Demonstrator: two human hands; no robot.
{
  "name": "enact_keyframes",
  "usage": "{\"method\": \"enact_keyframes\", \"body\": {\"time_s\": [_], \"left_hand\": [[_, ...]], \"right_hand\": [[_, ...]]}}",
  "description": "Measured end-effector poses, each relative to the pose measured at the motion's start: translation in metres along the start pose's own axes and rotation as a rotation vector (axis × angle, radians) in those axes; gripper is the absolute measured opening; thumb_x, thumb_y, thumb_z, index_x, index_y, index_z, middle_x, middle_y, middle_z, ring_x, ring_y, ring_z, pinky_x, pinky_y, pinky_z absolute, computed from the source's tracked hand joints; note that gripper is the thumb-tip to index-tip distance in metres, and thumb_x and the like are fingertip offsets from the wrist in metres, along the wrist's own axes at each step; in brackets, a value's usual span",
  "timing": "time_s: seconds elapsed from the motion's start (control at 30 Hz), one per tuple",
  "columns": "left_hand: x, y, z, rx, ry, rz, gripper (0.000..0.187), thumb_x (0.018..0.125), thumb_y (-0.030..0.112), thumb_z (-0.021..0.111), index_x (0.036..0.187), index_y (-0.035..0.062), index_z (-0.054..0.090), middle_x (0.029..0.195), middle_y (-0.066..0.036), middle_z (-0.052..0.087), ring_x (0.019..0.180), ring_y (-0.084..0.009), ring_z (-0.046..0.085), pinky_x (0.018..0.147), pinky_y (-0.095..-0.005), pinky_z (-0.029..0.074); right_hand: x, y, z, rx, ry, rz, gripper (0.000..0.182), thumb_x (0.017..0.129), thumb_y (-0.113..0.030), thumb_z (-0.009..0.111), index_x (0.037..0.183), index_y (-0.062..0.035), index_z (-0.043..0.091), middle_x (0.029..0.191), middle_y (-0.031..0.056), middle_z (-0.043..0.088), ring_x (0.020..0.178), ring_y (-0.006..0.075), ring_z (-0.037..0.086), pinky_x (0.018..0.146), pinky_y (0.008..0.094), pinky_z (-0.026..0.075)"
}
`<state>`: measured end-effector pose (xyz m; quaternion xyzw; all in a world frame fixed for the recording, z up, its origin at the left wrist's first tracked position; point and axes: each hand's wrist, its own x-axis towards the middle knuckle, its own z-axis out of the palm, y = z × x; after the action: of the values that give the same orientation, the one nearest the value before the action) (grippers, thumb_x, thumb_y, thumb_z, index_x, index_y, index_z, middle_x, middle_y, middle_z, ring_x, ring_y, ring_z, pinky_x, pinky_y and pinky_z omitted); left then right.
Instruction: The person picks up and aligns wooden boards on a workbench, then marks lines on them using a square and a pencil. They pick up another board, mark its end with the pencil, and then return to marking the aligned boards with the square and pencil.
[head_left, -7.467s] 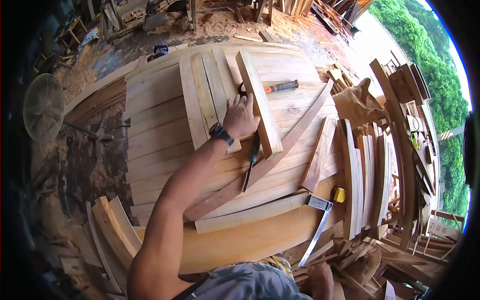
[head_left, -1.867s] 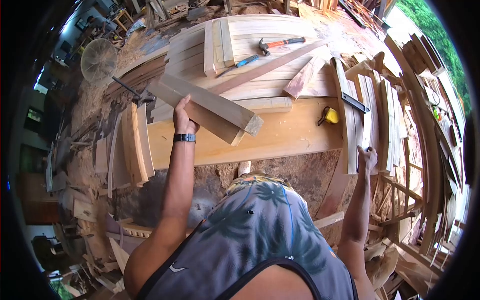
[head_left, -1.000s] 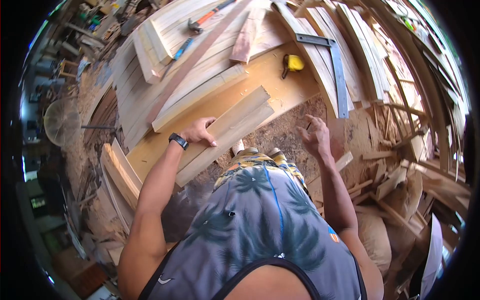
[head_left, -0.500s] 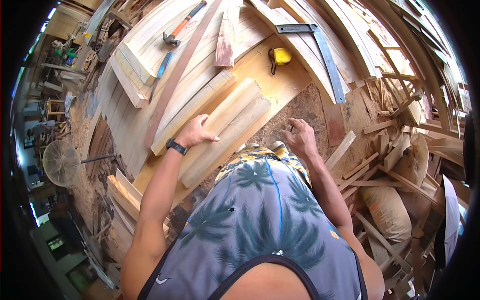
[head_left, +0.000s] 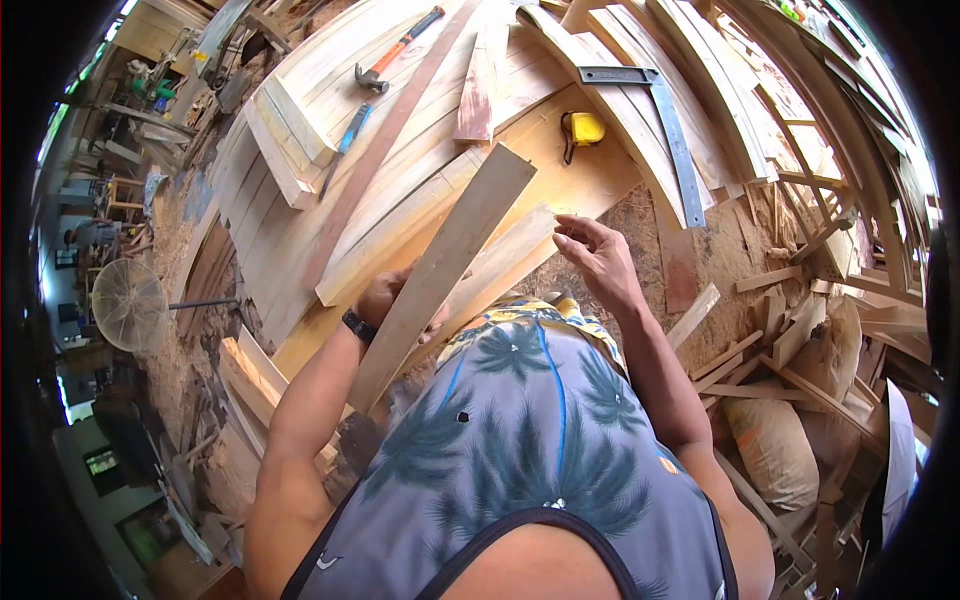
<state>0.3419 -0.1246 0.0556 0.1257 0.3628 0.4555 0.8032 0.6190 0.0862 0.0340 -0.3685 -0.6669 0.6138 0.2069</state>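
Note:
My left hand (head_left: 382,298), with a dark watch on its wrist, is closed around a wooden board (head_left: 450,255). That board is lifted and tilted, its upper end pointing away from me, and it hides part of the hand. Below it a second, paler board (head_left: 500,258) lies slanting on the wide plank (head_left: 610,180). At the far end of this paler board is my right hand (head_left: 600,262), fingers bent and apart, the tips at or touching the board's corner. I cannot see a firm grip there.
On the laid-out planks are a claw hammer (head_left: 395,50), a blue-handled tool (head_left: 352,130), a reddish wood strip (head_left: 385,150), a yellow tape measure (head_left: 583,129) and a steel square (head_left: 668,130). Offcuts and a sack (head_left: 772,450) lie right; a fan (head_left: 130,305) stands left.
My left hand has taken hold of one board and raised it off the other, tilting it. My right hand has moved toward the far end of the remaining board. The view has shifted slightly.

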Motion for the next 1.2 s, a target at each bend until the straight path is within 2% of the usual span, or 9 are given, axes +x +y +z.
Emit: {"method": "enact_keyframes", "body": {"time_s": [0.07, 0.3, 0.37, 0.47, 0.53, 0.6, 0.73, 0.93, 1.2], "left_hand": [[0.003, -0.013, -0.001, -0.058, -0.028, -0.025, 0.067, 0.105, 0.049, 0.040, 0.151, 0.0002, 0.042, 0.080, -0.021, 0.060, 0.061, -0.0262, 0.058, 0.057, -0.0397, 0.053], [0.013, -0.064, 0.002, -0.037, -0.057, 0.014, 0.069, 0.105, 0.047, 0.038, 0.150, -0.0056, 0.041, 0.085, -0.026, 0.065, 0.068, -0.0324, 0.065, 0.062, -0.0420, 0.056], [0.017, -0.086, -0.002, -0.261, -0.087, 0.018, 0.067, 0.105, 0.045, 0.037, 0.138, -0.0120, 0.048, 0.089, -0.028, 0.069, 0.073, -0.0381, 0.070, 0.068, -0.0443, 0.060], [0.020, -0.121, 0.004, -0.419, 0.016, 0.064, 0.067, 0.101, 0.049, 0.044, 0.131, -0.0092, 0.056, 0.099, -0.032, 0.070, 0.073, -0.0399, 0.068, 0.067, -0.0454, 0.058], [0.027, -0.129, 0.016, -0.350, 0.003, 0.152, 0.061, 0.101, 0.049, 0.046, 0.119, -0.0071, 0.061, 0.092, -0.026, 0.069, 0.071, -0.0361, 0.067, 0.067, -0.0446, 0.058], [0.036, -0.133, 0.014, -0.456, -0.332, 0.194, 0.054, 0.101, 0.046, 0.052, 0.112, -0.0063, 0.061, 0.084, -0.018, 0.063, 0.068, -0.0311, 0.064, 0.066, -0.0430, 0.058], [0.021, -0.123, 0.024, -0.468, -0.211, 0.221, 0.042, 0.103, 0.040, 0.056, 0.103, -0.0017, 0.058, 0.080, -0.014, 0.059, 0.068, -0.0282, 0.063, 0.060, -0.0406, 0.059], [0.019, -0.112, -0.028, 0.056, 0.003, 0.445, 0.039, 0.104, 0.041, 0.053, 0.105, 0.0022, 0.061, 0.085, -0.013, 0.066, 0.071, -0.0256, 0.068, 0.060, -0.0370, 0.057], [0.046, -0.074, -0.021, -0.066, 0.215, 0.355, 0.044, 0.104, 0.042, 0.053, 0.111, -0.0003, 0.063, 0.083, -0.015, 0.067, 0.067, -0.0243, 0.068, 0.059, -0.0369, 0.057]], "right_hand": [[0.002, 0.005, 0.000, 0.002, -0.047, 0.005, 0.045, 0.099, -0.024, 0.071, 0.133, 0.0050, 0.064, 0.113, 0.0123, 0.073, 0.099, 0.0154, 0.068, 0.087, 0.0297, 0.055], [0.010, 0.006, -0.003, 0.427, -0.069, 0.164, 0.047, 0.106, -0.036, 0.058, 0.139, -0.0025, 0.060, 0.126, 0.0089, 0.067, 0.113, 0.0157, 0.065, 0.088, 0.0326, 0.055], [0.017, 0.006, -0.004, 0.485, -0.069, 0.182, 0.045, 0.107, -0.036, 0.056, 0.139, -0.0031, 0.060, 0.127, 0.0085, 0.067, 0.112, 0.0161, 0.065, 0.090, 0.0331, 0.054], [0.017, 0.001, -0.005, 0.479, -0.122, 0.175, 0.046, 0.107, -0.036, 0.056, 0.139, -0.0027, 0.060, 0.127, 0.0091, 0.067, 0.112, 0.0167, 0.065, 0.090, 0.0332, 0.054], [0.012, 0.002, -0.005, 0.463, -0.173, 0.172, 0.046, 0.107, -0.035, 0.056, 0.139, -0.0022, 0.060, 0.126, 0.0094, 0.067, 0.113, 0.0169, 0.065, 0.090, 0.0332, 0.055], [0.004, 0.006, -0.005, 0.412, -0.213, 0.161, 0.051, 0.105, -0.036, 0.060, 0.139, 0.0020, 0.059, 0.128, 0.0162, 0.067, 0.109, 0.0197, 0.065, 0.088, 0.0354, 0.056], [-0.009, 0.019, -0.010, 0.390, -0.254, 0.198, 0.048, 0.104, -0.030, 0.062, 0.138, 0.0019, 0.060, 0.128, 0.0154, 0.067, 0.106, 0.0185, 0.066, 0.087, 0.0356, 0.057], [-0.003, 0.013, -0.008, 0.292, -0.346, 0.162, 0.044, 0.105, -0.030, 0.060, 0.139, -0.0034, 0.060, 0.128, 0.0104, 0.068, 0.111, 0.0180, 0.066, 0.090, 0.0342, 0.055], [0.009, -0.017, -0.002, 0.200, -0.350, 0.088, 0.047, 0.105, -0.029, 0.060, 0.142, -0.0011, 0.057, 0.130, 0.0129, 0.066, 0.118, 0.0205, 0.064, 0.094, 0.0347, 0.055]]}}
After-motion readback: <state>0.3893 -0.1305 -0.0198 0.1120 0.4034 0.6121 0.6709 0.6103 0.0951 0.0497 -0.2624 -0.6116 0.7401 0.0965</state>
